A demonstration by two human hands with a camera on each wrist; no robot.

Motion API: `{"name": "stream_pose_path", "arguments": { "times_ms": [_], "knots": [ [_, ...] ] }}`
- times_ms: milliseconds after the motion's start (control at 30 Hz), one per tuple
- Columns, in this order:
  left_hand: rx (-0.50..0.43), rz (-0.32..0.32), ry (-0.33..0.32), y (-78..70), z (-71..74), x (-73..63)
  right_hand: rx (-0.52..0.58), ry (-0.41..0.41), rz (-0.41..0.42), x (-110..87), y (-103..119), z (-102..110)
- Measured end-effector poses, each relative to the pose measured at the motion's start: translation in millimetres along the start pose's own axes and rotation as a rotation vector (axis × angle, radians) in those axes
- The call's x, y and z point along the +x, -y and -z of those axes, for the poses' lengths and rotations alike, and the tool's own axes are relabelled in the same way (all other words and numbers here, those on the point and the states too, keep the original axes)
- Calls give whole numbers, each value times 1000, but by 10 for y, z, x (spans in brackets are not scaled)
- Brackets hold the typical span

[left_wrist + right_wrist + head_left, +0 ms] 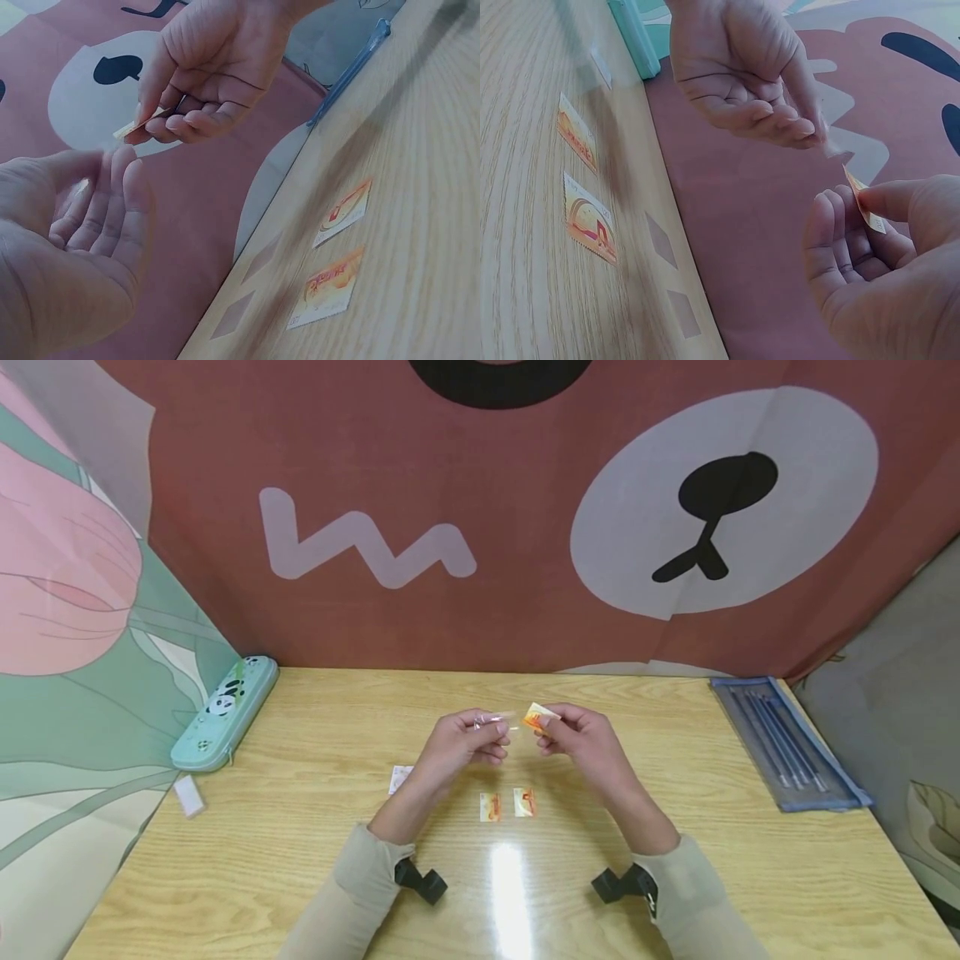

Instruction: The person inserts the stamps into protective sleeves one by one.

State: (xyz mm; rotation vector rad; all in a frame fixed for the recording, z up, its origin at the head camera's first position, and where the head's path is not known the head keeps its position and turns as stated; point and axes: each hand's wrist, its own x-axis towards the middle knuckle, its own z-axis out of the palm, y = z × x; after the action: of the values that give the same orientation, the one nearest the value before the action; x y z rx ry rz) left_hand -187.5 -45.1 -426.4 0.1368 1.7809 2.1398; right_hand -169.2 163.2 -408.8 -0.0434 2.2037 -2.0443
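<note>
Over the table, my right hand (588, 742) pinches a small orange and cream postage stamp (536, 718) between thumb and fingers. Facing it, my left hand (459, 745) pinches a thin clear plastic piece (493, 719); whether it is a sleeve or a strip I cannot tell. A narrow gap separates the two in the head view. Below the hands lie two similar stamps, a left one (490, 807) and a right one (524, 802), with toothed edges plain in the right wrist view. A whitish paper square (401, 778) is partly hidden behind my left forearm.
At the back left lies a mint pencil case (227, 714) with a panda print, and a white block (189, 796) sits by the left edge. A blue-edged mesh pouch (791, 745) with several pencils lies on the right. Printed cloth (375, 627) hangs behind the table.
</note>
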Motion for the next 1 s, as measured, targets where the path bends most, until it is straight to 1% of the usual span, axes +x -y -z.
{"name": "stream_pose_path", "arguments": {
  "times_ms": [167,400,633,767,1000],
  "knots": [
    [3,1,23,8,3,5,-5,10,5,-6,11,7],
    [18,22,39,11,14,2,2,10,9,-32,35,-14],
    [25,31,57,28,15,5,-43,-23,14,-30,25,-44],
    [43,26,60,28,19,3,-57,-48,21,-27,10,-50],
    [44,23,47,24,17,2,-71,-52,25,-19,-24,-67]
  ]
}}
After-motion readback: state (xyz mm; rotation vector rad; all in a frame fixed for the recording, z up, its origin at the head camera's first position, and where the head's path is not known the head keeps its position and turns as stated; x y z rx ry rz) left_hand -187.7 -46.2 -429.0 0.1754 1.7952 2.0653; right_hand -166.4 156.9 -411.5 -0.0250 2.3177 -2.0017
